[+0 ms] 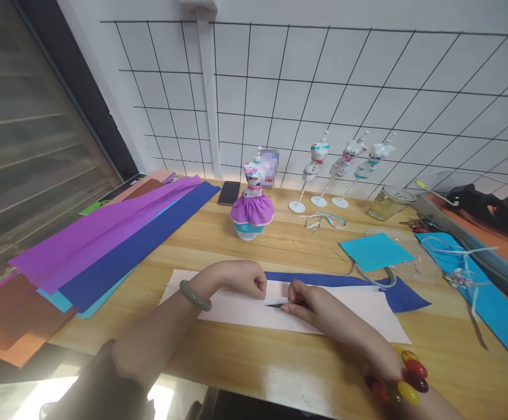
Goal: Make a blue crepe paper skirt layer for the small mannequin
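A long pale pink sheet (pixel 236 315) lies across the wooden table before me, partly over a dark blue strip (pixel 324 279). My left hand (pixel 245 279) rests at the pink sheet's upper edge with its fingers curled closed; whatever they pinch is hidden. In my right hand (pixel 302 300) is a thin, dark pointed tool (pixel 274 305), its tip aimed left over the pink sheet. Its handle is covered by the fingers, so its exact kind does not show. A gap separates the two hands.
Behind stands a small dress form (pixel 253 198) in a purple skirt, beside a phone (pixel 229 193). Several bare forms (pixel 319 153) and a glass jar (pixel 392 203) are farther right. Coloured sheets (pixel 118 227) pile at left; a turquoise piece (pixel 376 252) lies right.
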